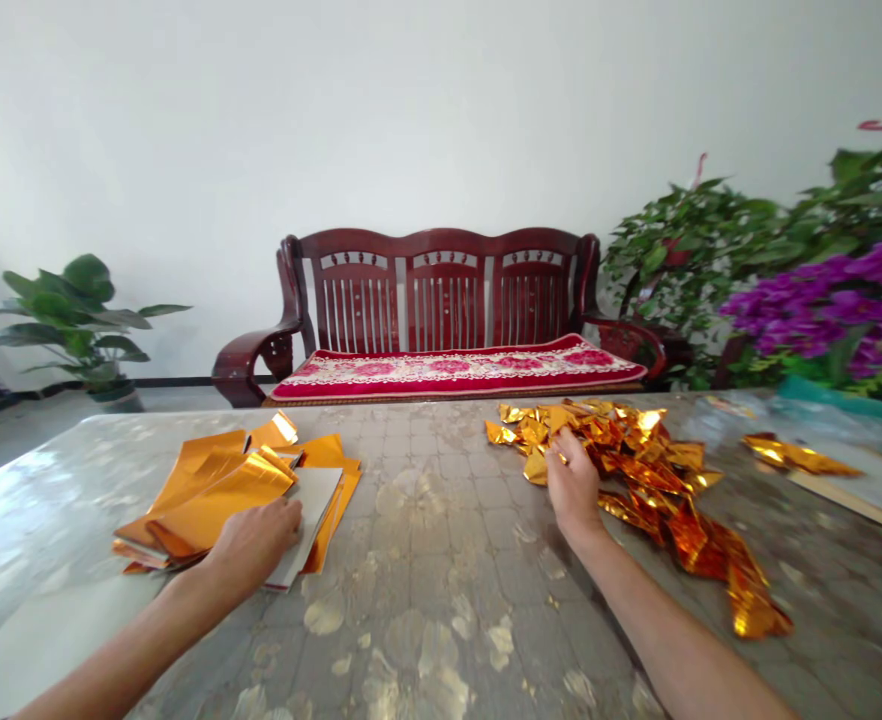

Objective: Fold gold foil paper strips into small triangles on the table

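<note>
On the left of the table lies a loose stack of gold foil paper sheets (208, 490), with pale undersides showing at some edges. My left hand (257, 540) rests on the stack's near right part, its fingers curled in and closed at the sheets. Right of centre is a heaped pile of folded gold foil pieces (643, 470), shiny and pointed. My right hand (574, 485) reaches to the pile's left side, fingers pinched together at a folded piece. The fingertips are partly hidden among the foil.
The table (411, 570) has a patterned, glossy cover. At its right lie a single folded foil piece (797, 456), a pale board (876, 490) and clear plastic (733, 415). Behind stand a wooden bench (445, 300), a potted plant (85, 320) and purple flowers (823, 305).
</note>
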Motion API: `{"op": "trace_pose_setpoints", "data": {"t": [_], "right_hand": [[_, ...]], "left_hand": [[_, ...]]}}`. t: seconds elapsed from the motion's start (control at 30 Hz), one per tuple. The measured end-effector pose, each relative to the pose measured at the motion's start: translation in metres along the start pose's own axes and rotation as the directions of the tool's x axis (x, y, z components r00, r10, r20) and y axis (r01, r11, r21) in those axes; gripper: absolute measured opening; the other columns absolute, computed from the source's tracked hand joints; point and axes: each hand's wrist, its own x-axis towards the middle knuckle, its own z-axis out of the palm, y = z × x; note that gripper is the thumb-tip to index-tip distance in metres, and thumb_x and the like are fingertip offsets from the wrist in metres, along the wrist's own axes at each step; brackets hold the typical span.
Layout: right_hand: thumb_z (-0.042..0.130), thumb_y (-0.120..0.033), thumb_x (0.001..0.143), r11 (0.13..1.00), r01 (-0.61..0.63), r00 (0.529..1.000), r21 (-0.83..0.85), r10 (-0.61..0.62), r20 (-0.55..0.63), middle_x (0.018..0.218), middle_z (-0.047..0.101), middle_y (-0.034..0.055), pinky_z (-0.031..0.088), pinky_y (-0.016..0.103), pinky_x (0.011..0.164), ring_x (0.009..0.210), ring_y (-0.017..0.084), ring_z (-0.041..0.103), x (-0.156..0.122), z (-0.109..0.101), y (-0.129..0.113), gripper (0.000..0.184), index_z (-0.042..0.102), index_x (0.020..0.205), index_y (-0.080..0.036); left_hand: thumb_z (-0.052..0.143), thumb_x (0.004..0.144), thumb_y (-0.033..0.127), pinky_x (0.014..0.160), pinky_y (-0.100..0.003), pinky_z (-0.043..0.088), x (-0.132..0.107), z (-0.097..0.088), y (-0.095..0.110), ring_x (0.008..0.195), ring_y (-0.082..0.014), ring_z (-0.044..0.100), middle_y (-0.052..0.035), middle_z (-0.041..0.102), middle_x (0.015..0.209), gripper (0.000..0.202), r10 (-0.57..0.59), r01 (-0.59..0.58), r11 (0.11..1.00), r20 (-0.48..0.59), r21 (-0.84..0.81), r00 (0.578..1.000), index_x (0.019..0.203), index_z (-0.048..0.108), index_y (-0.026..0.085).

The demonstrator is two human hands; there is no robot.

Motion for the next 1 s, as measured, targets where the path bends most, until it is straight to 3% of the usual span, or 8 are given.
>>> {"op": "trace_pose_setpoints", "data": {"t": [0.07,0.17,0.27,0.33,0.5,0.7,0.83,1.0], "right_hand": [[0.045,-0.031,0.089,0.968,-0.171,0.978,0.183,0.189,-0.083,0.125,0.064,0.0202,0.049,0.048,0.094,0.114,0.03,0.062,0.001,0.001,0.002,0.063,0.033,0.148,-0.01],[0.052,-0.033,0.086,0.948,-0.218,0.974,0.232,0.227,-0.013,0.12,0.068,0.0192,0.05,0.049,0.094,0.108,0.029,0.066,-0.008,0.005,-0.012,0.063,0.039,0.144,-0.013],[0.05,-0.029,0.087,0.984,-0.077,0.991,0.158,0.058,0.12,0.116,0.071,0.0132,0.049,0.045,0.098,0.106,0.025,0.067,-0.022,0.011,-0.035,0.043,0.056,0.129,-0.018],[0.047,-0.022,0.088,0.996,0.021,0.979,0.091,-0.039,0.2,0.113,0.072,0.0097,0.051,0.041,0.096,0.103,0.022,0.068,-0.031,0.013,-0.048,0.037,0.06,0.123,-0.021],[0.044,-0.011,0.087,0.969,0.245,0.89,-0.03,-0.213,0.403,0.11,0.073,0.0061,0.053,0.035,0.092,0.102,0.019,0.068,-0.046,0.013,-0.06,0.039,0.064,0.118,-0.022],[0.045,-0.006,0.085,0.942,0.33,0.807,-0.064,-0.246,0.537,0.102,0.074,0.004,0.053,0.032,0.086,0.097,0.019,0.068,-0.047,0.013,-0.061,0.036,0.071,0.104,-0.023],[0.045,-0.005,0.085,0.926,0.371,0.781,-0.065,-0.273,0.562,0.097,0.074,0.0041,0.051,0.031,0.085,0.095,0.019,0.067,-0.046,0.014,-0.061,0.035,0.072,0.1,-0.022],[0.047,-0.005,0.086,0.917,0.396,0.768,-0.056,-0.297,0.567,0.095,0.074,0.0043,0.05,0.03,0.085,0.093,0.019,0.066,-0.046,0.015,-0.059,0.033,0.073,0.099,-0.021]], "left_hand": [[0.039,0.089,0.016,0.075,-0.038,0.052,0.0,-0.001,0.0,0.099,-0.0308,0.069,-0.0148,0.069,0.104,0.025,-0.006,0.006,1.0,0.005,0.006,1.0,0.096,0.063,0.015],[0.036,0.091,0.016,0.076,-0.037,0.051,0.001,0.0,-0.001,0.099,-0.0298,0.069,-0.0148,0.069,0.104,0.027,0.002,-0.002,1.0,-0.003,0.016,1.0,0.096,0.063,0.015],[0.033,0.092,0.016,0.076,-0.039,0.052,0.003,0.005,-0.002,0.098,-0.0305,0.069,-0.0169,0.069,0.103,0.031,0.016,-0.016,0.999,-0.013,0.042,1.0,0.099,0.064,0.013],[0.031,0.092,0.015,0.076,-0.04,0.052,0.005,0.008,-0.003,0.098,-0.0313,0.069,-0.0181,0.069,0.102,0.034,0.021,-0.021,0.998,-0.015,0.052,1.0,0.1,0.064,0.012],[0.029,0.093,0.015,0.077,-0.042,0.052,0.004,0.007,-0.001,0.096,-0.032,0.069,-0.0194,0.068,0.1,0.036,0.034,-0.034,0.999,0.008,0.03,0.999,0.101,0.063,0.01],[0.054,0.082,0.027,0.086,-0.039,0.049,-0.007,0.001,-0.015,0.104,-0.0281,0.064,-0.0122,0.062,0.113,0.022,0.126,-0.125,0.989,0.008,-0.085,0.992,0.102,0.059,0.019],[0.05,0.083,0.024,0.08,-0.034,0.048,-0.003,0.005,-0.021,0.094,-0.0234,0.066,-0.0069,0.065,0.102,0.011,0.138,-0.137,0.977,-0.006,-0.162,0.99,0.09,0.058,0.021],[0.041,0.088,0.017,0.077,-0.037,0.05,0.003,0.005,-0.011,0.094,-0.0273,0.068,-0.0116,0.068,0.1,0.02,0.081,-0.082,0.996,-0.009,-0.047,0.997,0.088,0.061,0.017]]}}
